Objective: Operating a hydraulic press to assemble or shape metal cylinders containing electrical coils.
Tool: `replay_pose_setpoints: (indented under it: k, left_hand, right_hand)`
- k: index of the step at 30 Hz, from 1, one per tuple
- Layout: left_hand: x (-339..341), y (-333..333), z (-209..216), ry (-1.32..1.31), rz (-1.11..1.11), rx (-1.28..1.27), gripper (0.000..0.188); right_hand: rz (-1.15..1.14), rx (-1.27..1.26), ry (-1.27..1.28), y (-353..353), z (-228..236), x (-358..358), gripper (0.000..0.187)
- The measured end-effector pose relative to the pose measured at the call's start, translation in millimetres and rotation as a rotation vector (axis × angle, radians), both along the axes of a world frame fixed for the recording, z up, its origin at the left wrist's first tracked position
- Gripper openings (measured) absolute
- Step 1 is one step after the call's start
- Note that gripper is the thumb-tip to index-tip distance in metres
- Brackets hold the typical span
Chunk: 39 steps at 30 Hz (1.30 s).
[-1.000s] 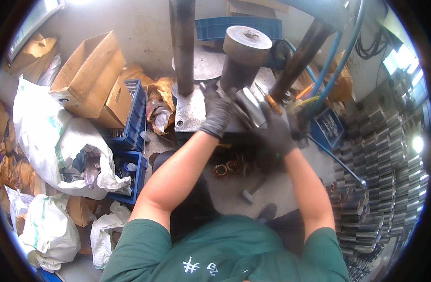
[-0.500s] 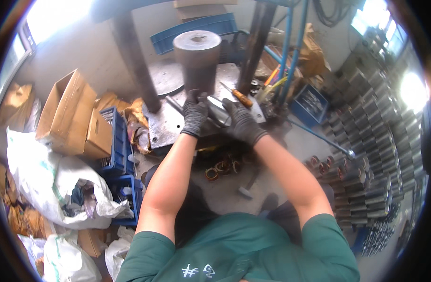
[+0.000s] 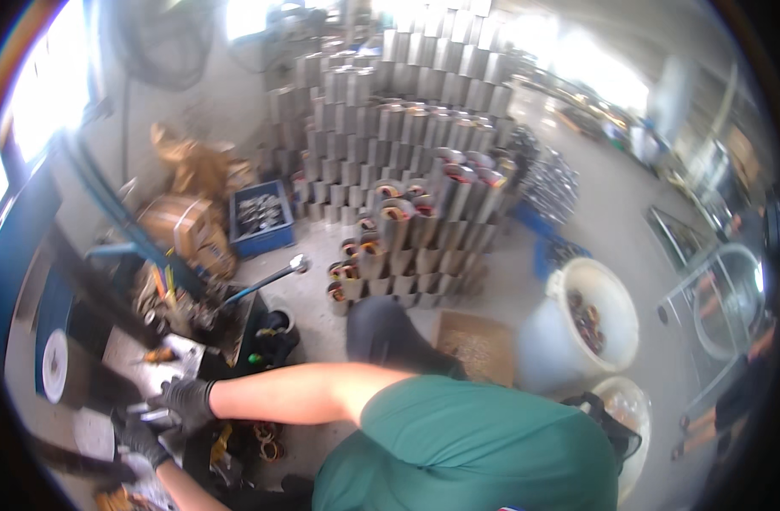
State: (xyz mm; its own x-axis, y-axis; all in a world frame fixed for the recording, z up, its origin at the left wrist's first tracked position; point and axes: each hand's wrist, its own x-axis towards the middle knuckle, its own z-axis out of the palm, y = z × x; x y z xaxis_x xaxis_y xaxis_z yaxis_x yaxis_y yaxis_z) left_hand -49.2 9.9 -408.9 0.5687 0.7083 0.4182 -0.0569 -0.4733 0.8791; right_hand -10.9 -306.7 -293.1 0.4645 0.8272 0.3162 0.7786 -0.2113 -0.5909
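At the lower left, my hands in dark grey gloves are close together over the metal plate of a press (image 3: 186,349). A shiny metal cylinder (image 3: 157,416) is between them, only partly visible. My right hand (image 3: 186,400) is closed over one side of it. My left hand (image 3: 139,436) has its fingers around the other side; the picture is blurred there. A large grey steel cylinder (image 3: 92,383) stands on the press beyond my hands. A screwdriver with an orange handle (image 3: 158,356) lies on the plate near my right hand.
Stacked metal tubes (image 3: 398,128) rise along the wall. Before them is a blue crate of metal parts (image 3: 262,223). A blue bar (image 3: 266,279) juts out beside the press. A white bucket (image 3: 535,341) and a cardboard box (image 3: 479,328) stand to my right. Another person (image 3: 739,392) is at the far right.
The view has swung to the right, so the press and my hands now appear at the lower left. Both hands are still at the metal cylinder.
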Motion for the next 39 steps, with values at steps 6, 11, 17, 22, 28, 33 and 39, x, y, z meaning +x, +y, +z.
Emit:
replay_pose_setpoints:
  k: [6,11,17,22,28,33,39]
  left_hand:
    - [22.1,-33.5,24.3,0.055,0.026,0.139,0.041]
    - [51.4,-145.3,31.9,0.042,-0.162,0.439,0.046]
    - [69.3,-270.8,10.7,0.068,-0.531,0.608,0.054]
    - [83.6,-336.3,-20.5,0.099,-0.644,0.926,0.042]
    - [71.6,-393.7,-28.7,0.235,-0.788,0.442,0.039]
    - [62.4,-431.4,-34.1,0.31,-0.822,-0.137,0.037]
    - [79.4,-419.7,-62.1,0.315,-0.735,-0.7,0.037]
  right_hand:
    - [-0.098,0.019,0.044,-55.9,24.8,-45.6,0.107]
    - [-0.328,0.007,0.012,-149.3,10.5,-72.6,0.109]
    - [-0.788,0.181,0.104,-233.7,-90.1,-71.3,0.119]
    - [-0.826,0.289,0.556,-268.8,-141.1,-54.1,0.116]
    - [-1.101,0.139,0.64,-293.1,-132.9,-80.0,0.077]
    - [-1.076,0.172,0.622,-301.2,-115.6,-82.6,0.098]
    - [-1.074,0.239,0.578,-294.4,-106.3,-87.0,0.095]
